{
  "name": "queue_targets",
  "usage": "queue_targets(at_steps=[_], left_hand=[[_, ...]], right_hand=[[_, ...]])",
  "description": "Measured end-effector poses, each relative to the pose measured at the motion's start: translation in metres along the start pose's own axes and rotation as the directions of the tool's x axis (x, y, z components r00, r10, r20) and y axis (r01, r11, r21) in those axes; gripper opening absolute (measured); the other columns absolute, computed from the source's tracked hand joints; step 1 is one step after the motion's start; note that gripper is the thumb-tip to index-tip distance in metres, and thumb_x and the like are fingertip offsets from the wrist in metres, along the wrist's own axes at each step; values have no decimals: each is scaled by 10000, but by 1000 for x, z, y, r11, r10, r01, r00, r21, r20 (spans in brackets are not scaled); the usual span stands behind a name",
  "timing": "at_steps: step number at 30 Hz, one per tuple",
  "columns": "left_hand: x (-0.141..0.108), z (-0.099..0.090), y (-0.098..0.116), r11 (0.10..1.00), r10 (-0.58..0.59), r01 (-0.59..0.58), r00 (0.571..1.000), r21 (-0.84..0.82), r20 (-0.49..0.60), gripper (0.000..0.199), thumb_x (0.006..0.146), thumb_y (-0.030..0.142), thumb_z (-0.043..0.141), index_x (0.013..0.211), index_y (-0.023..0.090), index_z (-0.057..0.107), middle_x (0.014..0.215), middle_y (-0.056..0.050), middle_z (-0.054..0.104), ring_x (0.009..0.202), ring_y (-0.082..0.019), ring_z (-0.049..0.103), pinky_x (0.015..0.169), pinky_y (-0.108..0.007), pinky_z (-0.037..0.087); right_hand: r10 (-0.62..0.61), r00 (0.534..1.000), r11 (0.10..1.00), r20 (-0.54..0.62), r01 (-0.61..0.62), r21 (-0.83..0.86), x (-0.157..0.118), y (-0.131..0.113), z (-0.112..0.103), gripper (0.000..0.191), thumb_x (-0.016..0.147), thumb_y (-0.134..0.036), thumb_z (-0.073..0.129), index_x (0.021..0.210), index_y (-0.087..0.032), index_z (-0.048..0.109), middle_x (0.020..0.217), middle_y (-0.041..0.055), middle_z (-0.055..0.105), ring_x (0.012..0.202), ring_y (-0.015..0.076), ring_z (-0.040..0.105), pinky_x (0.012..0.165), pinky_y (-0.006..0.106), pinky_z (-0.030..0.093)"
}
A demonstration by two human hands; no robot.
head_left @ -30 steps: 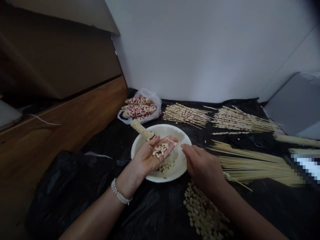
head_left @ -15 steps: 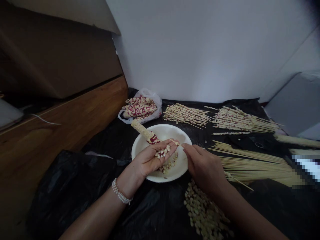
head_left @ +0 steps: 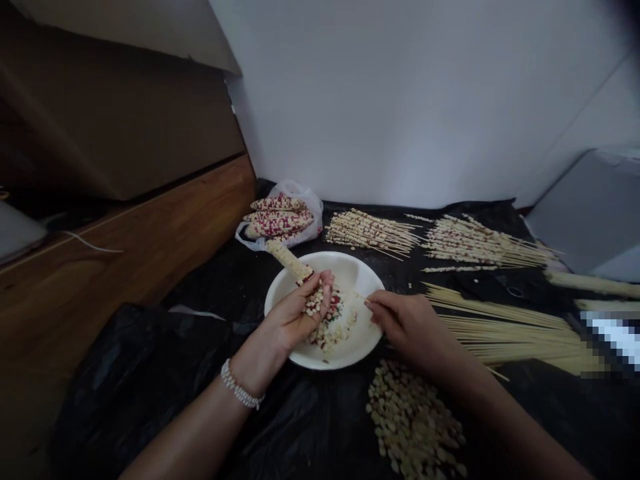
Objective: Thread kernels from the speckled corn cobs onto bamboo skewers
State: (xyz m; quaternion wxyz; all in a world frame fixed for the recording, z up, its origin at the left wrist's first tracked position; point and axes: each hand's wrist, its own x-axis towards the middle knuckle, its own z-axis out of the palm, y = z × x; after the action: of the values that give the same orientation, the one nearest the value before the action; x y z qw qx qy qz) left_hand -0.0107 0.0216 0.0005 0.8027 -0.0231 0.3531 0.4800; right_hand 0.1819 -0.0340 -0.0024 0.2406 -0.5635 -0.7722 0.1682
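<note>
Over the white bowl [head_left: 373, 273], my left hand [head_left: 295, 310] is cupped palm up around corn kernels [head_left: 313, 303]. A partly stripped corn cob [head_left: 289, 259] rests across the bowl's far left rim, its lower end at my left hand. My right hand [head_left: 400, 317] is closed at the bowl's right rim, pinching a thin skewer [head_left: 364, 298] whose tip points left toward the kernels. More loose kernels [head_left: 345, 327] lie in the bowl below my left hand.
Several corn cobs [head_left: 280, 217] sit in a plastic bag behind the bowl. Bundles of kernel-threaded skewers [head_left: 373, 230] lie behind and right. Bare skewers [head_left: 505, 327] spread at the right. Pale flat pieces [head_left: 413, 420] are heaped near my right forearm, on black plastic [head_left: 305, 427].
My left hand has curled its fingers more and shifted slightly left with the kernels. My right hand has moved a little, and the skewer's tip now stands apart from my left hand.
</note>
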Motion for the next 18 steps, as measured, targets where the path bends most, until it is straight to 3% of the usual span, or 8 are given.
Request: queue_targets(at_steps=[4, 6, 11, 15, 18], left_hand=[[-1, 2, 4, 995, -70, 67, 997, 67, 43, 305, 874, 2, 493, 1159, 53, 587, 893, -117, 709, 731, -146, 701, 651, -205, 594], [-1, 3, 4, 991, -73, 66, 995, 114, 61, 344, 874, 3, 475, 1203, 40, 568, 903, -122, 713, 751, -155, 707, 681, -218, 598], [-3, 4, 5, 981, -119, 99, 987, 169, 112, 394, 893, 30, 415, 1273, 11, 519, 1044, -190, 702, 905, -219, 713, 766, -293, 603], [-6, 3, 2, 966, -124, 85, 981, 242, 151, 450, 875, -35, 402, 1287, 82, 540, 1079, -142, 716, 932, -193, 710, 787, -253, 589], [-5, 0, 1, 956, -111, 55, 977, 288, 181, 395, 876, -4, 467, 1254, 54, 567, 1064, -152, 721, 938, -194, 709, 802, -233, 580]], right_hand=[[-21, 988, 976, 152, -12, 218, -1, 3, -14, 278, 930, -241, 447, 725, -200, 631, 677, -14, 677, 614, 121, 604, 604, 239, 411], [-45, 985, 967, 165, 1, 254, -1, 7, -19, 284, 928, -255, 448, 720, -202, 635, 683, -13, 681, 620, 126, 608, 610, 245, 425], [-36, 999, 985, 40, 29, 168, 1, 13, -22, 284, 932, -286, 440, 737, -206, 630, 682, -16, 673, 607, 118, 594, 593, 239, 417], [-44, 999, 995, 8, 43, 95, 0, 7, -14, 268, 934, -260, 430, 764, -204, 629, 679, -12, 661, 609, 122, 590, 591, 239, 394], [-43, 999, 999, -8, 43, 29, -1, 2, -9, 267, 939, -255, 420, 784, -207, 632, 709, 3, 660, 653, 138, 598, 625, 249, 398]])
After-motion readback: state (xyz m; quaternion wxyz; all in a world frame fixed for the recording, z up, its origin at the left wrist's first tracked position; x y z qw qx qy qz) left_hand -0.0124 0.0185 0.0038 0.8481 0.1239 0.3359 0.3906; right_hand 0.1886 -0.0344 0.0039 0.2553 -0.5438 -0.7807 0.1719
